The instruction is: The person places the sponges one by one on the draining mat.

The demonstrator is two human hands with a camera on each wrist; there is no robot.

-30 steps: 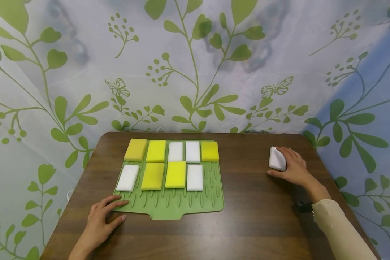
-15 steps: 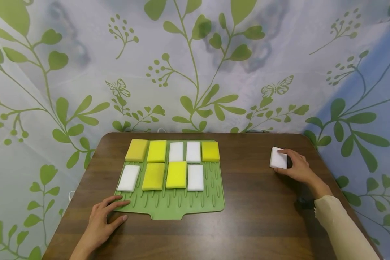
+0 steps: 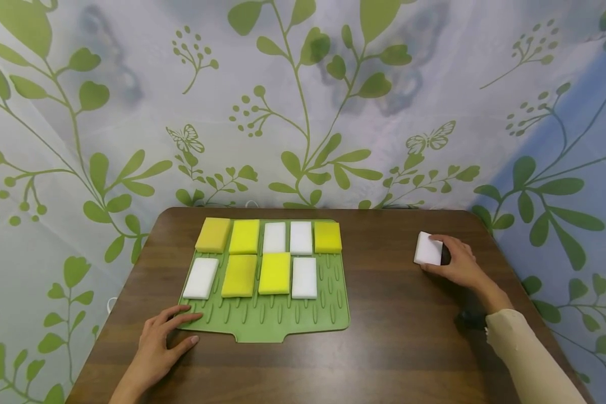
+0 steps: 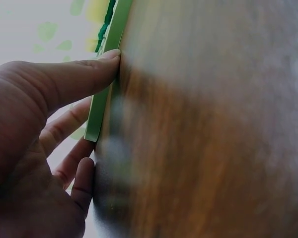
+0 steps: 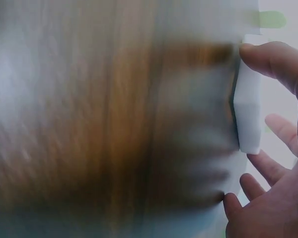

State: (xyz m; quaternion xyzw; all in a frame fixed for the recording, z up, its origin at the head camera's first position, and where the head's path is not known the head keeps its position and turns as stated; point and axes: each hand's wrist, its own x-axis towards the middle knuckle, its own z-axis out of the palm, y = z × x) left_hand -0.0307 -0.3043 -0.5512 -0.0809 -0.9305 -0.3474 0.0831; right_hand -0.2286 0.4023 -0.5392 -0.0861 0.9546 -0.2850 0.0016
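Note:
At the right of the table, my right hand (image 3: 457, 264) pinches a white sponge (image 3: 427, 249) between thumb and fingers. In the right wrist view that sponge (image 5: 248, 106) lies low at the tabletop, with the thumb at one edge. My left hand (image 3: 156, 342) rests at the near left corner of a green ridged mat (image 3: 260, 334), fingers straight and touching its edge. The left wrist view shows the thumb of the left hand (image 4: 25, 109) beside the mat's rim (image 4: 97, 116). On the mat lie yellow sponges (image 3: 274, 273) and white sponges (image 3: 304, 278) in two rows.
The brown wooden table (image 3: 384, 314) has rounded far corners. Behind it hangs a wall covering (image 3: 303, 112) printed with green leaves and butterflies. Bare tabletop lies between the mat and the right hand.
The right hand's fingers have shifted around the white sponge, and the sponge has turned and moved slightly. The left hand and the sponges on the mat stay put.

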